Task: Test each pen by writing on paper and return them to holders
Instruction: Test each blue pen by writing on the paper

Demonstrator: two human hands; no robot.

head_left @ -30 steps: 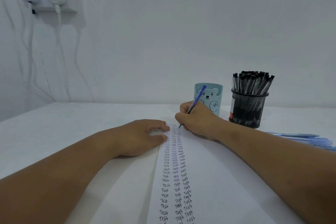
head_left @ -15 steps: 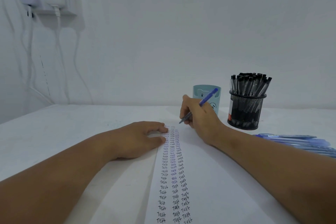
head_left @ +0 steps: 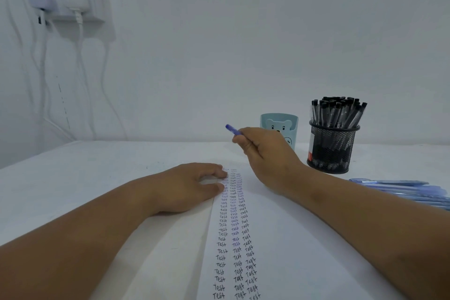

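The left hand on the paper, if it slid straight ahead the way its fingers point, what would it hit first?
The left hand points right across the paper, so its fingertips would cross the columns of written words first, then probably meet the right hand's wrist, though that may be raised clear; depth is unclear.

You have two holders at two o'clock: one light-blue bear cup (head_left: 280, 126) and one black mesh cup (head_left: 332, 147). The black pens (head_left: 337, 112) in the mesh cup are too crowded to count. One sheet of paper (head_left: 280, 251) carries three columns of writing. Your right hand (head_left: 267, 153) holds one blue pen (head_left: 231, 129).
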